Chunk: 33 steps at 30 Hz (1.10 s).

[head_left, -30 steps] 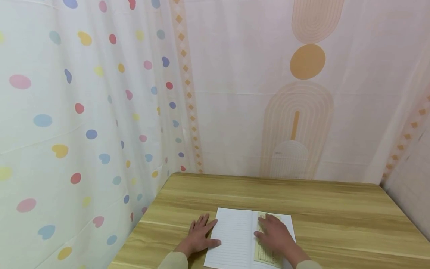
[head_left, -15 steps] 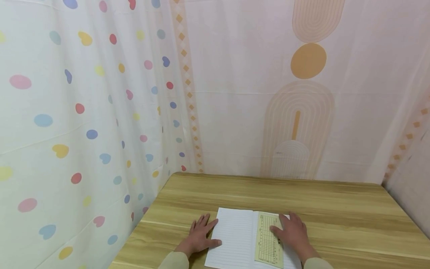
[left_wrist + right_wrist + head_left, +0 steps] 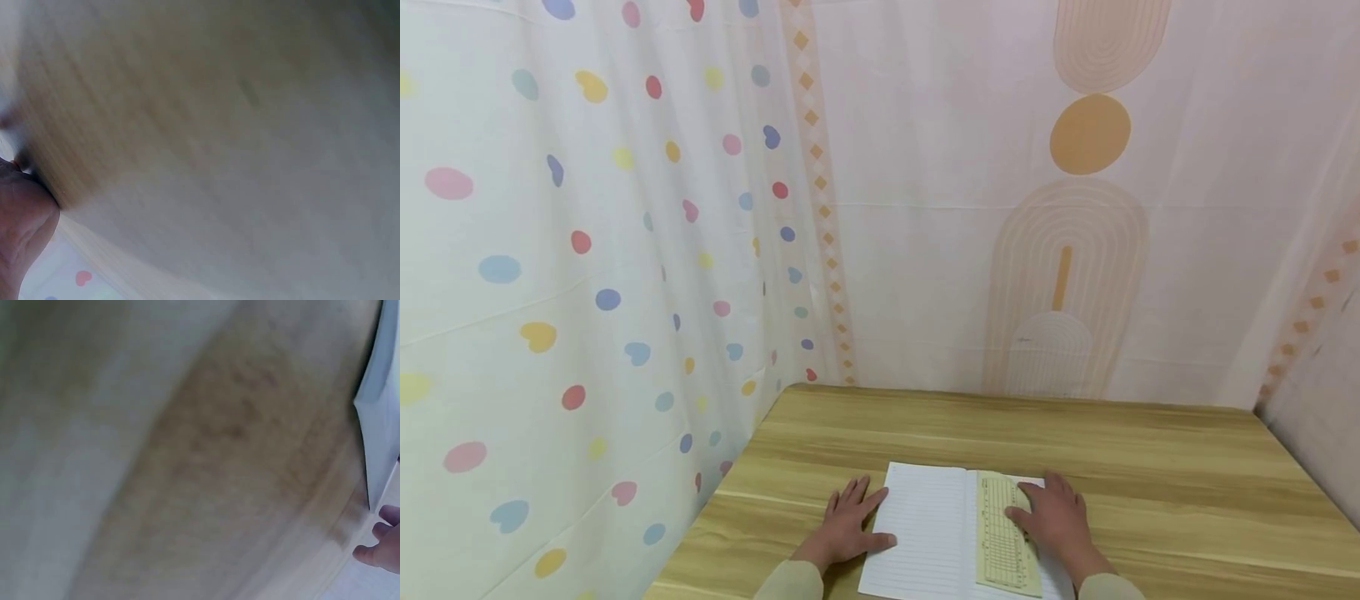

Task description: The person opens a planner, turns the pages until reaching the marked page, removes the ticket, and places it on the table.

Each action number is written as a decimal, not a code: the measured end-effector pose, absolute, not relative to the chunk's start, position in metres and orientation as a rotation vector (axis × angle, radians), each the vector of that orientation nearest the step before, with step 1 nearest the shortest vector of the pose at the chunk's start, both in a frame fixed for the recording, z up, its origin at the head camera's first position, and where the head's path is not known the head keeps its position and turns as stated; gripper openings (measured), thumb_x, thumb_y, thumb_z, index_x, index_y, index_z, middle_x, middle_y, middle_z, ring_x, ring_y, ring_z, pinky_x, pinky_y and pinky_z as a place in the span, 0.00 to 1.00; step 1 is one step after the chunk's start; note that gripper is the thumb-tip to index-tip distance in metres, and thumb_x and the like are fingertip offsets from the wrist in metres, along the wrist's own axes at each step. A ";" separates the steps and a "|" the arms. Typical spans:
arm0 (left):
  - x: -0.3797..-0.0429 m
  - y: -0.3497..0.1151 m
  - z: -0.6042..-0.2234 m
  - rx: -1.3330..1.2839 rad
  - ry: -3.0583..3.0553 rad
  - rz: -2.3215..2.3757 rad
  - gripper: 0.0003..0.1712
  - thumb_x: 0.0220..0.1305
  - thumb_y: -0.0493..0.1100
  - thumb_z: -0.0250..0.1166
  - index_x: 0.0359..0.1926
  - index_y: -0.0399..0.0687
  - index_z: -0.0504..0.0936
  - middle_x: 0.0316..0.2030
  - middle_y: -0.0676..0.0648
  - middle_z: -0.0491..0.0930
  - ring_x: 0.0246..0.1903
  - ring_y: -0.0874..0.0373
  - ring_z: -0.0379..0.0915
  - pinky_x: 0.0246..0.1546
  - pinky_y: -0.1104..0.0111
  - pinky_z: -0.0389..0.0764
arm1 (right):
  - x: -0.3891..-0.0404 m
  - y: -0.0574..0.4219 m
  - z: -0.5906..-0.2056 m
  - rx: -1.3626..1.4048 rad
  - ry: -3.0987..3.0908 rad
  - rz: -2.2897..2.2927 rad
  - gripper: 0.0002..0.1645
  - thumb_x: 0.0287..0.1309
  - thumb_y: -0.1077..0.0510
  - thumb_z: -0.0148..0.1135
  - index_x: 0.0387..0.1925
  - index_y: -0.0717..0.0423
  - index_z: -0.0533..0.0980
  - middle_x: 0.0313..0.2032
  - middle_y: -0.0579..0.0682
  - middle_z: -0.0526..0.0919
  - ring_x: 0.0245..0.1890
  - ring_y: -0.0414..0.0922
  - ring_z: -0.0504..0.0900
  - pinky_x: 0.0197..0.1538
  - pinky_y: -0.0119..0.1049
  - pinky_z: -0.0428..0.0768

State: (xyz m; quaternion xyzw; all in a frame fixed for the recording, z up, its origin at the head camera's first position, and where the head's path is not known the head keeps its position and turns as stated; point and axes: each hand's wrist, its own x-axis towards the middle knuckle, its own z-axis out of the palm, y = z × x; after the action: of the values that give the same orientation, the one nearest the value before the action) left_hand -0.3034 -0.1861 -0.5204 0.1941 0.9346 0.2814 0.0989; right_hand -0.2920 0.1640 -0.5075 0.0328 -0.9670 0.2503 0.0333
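A lined notebook (image 3: 917,533) lies spread out on the wooden table. On its right-hand page is a pale yellow paper slip (image 3: 1000,550) printed with a grid, its right edge bowed up beside my right thumb. My right hand (image 3: 1056,517) pinches the slip at that edge between thumb and forefinger, and its other fingers reach past the notebook's far right corner. At the left margin, my left hand (image 3: 847,527) rests with fingers spread and thumb on the page. The right wrist view catches several fingertips (image 3: 375,547) near the notebook's corner; the left wrist view is mostly blurred tabletop.
The wood-grain table (image 3: 1187,500) extends to both sides and behind the notebook. A dotted curtain (image 3: 625,267) hangs along the left, and a patterned pale curtain (image 3: 917,267) stands behind the far edge.
My right hand has moved from over the slip to its right edge. The slip has shifted slightly right and now bows up. My left hand stays in place.
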 end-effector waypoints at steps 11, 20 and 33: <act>-0.300 -0.183 -0.517 0.560 2.767 0.795 0.48 0.63 0.65 0.64 0.75 0.46 0.61 0.76 0.31 0.43 0.74 0.32 0.33 0.69 0.36 0.32 | -0.295 0.175 -0.497 0.184 -2.799 1.229 0.19 0.58 0.56 0.69 0.49 0.63 0.82 0.43 0.55 0.84 0.42 0.51 0.80 0.45 0.49 0.80; -0.301 -0.185 -0.514 0.567 2.770 0.790 0.48 0.63 0.65 0.64 0.75 0.46 0.60 0.75 0.30 0.44 0.74 0.32 0.33 0.69 0.36 0.33 | -0.303 0.224 -0.484 0.148 -2.872 1.371 0.30 0.60 0.57 0.68 0.59 0.71 0.74 0.48 0.61 0.82 0.46 0.51 0.79 0.46 0.48 0.79; -0.300 -0.183 -0.513 0.568 2.776 0.771 0.47 0.63 0.63 0.64 0.75 0.45 0.61 0.75 0.30 0.44 0.74 0.32 0.34 0.69 0.36 0.34 | -0.296 0.288 -0.491 0.011 -2.907 1.379 0.40 0.65 0.53 0.63 0.65 0.78 0.62 0.59 0.80 0.67 0.58 0.73 0.68 0.55 0.63 0.72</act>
State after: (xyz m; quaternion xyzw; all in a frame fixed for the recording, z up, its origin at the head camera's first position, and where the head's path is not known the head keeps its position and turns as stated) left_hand -0.2996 -0.1833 -0.5127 0.1923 0.9404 0.2611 0.1027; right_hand -0.2955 0.2882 -0.4912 0.0035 -0.9028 0.4283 -0.0382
